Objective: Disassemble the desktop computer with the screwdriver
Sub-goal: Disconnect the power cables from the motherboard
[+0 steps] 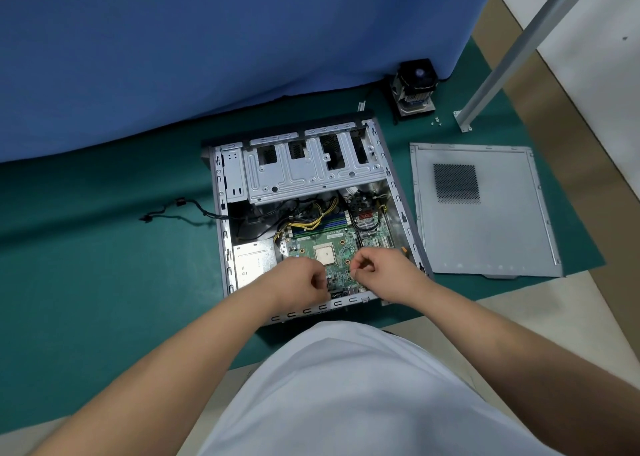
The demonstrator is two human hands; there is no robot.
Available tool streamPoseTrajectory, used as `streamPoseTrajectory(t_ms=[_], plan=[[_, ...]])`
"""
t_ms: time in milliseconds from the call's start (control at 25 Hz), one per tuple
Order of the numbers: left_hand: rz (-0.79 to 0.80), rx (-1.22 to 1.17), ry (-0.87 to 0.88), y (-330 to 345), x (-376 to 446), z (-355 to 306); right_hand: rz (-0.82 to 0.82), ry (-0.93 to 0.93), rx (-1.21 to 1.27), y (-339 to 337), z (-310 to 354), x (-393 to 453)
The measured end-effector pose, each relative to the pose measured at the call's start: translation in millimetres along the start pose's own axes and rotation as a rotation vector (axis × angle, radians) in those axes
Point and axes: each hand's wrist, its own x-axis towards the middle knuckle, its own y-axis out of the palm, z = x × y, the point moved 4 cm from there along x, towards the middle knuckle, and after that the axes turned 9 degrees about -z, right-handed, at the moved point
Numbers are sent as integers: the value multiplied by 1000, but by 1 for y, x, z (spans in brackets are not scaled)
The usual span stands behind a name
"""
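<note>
— Two hands in the case, then?
— Yes. The left hand [304, 277] and the right hand [375, 268] are both low over the near edge of the board [334, 244], fingers curled in.
— Holding anything?
— Can't tell. The right fingertips [358, 271] are pinched together as if on something tiny, but nothing shows between them. The left is fisted, knuckles up, and what's under it is hidden.
— And the screwdriver?
— An orange bit [403, 248] peeks out just past the right wrist, against the case wall. Might be its handle; too little shows.
— Where's the computer?
— The case [221, 220] lies open on its side on a green mat [104, 265], right in front of the person. The CPU [324, 254] sits bare between the hands, yellow wires [313, 221] beyond it, drive cage [311, 175] at the far end.
— Around it?
— The side panel [485, 240] lies flat on the mat to the right, apart from the case. The cooler [414, 90] stands at the far right by a blue cloth [225, 46], with loose screws [436, 121] near it. A black cable [173, 209] trails out left.
</note>
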Motion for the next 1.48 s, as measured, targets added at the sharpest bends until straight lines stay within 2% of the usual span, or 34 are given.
streamPoseTrajectory(t_ms=[120,320,440,520,600,720,920,1080,1160,1240,1360,1480], plan=[[-8,23,52,-3,-3,4,21,8,-85,3,0,7],[-111,43,166,-10,-13,11,140,-25,-293,10,10,40],[-345,32,182,-30,-15,26,129,-5,-315,11,18,61],[-572,119,160,-51,-13,42,118,5,-305,13,22,71],[-694,218,105,-66,-6,59,107,6,-280,16,27,76],[-693,385,-38,-69,11,73,99,13,-283,25,31,80],[-724,467,-148,-61,15,69,67,63,-255,41,30,61],[-833,301,-215,-65,-5,94,-96,20,-199,41,46,50],[-853,237,-197,-67,-12,105,-182,-104,-133,44,77,57],[-830,248,-173,-71,-12,112,-188,-220,-105,54,110,69],[-805,232,-163,-80,-7,114,-125,-289,-147,71,142,83],[-862,132,-1,-80,-14,100,-61,-306,-181,77,143,86]])
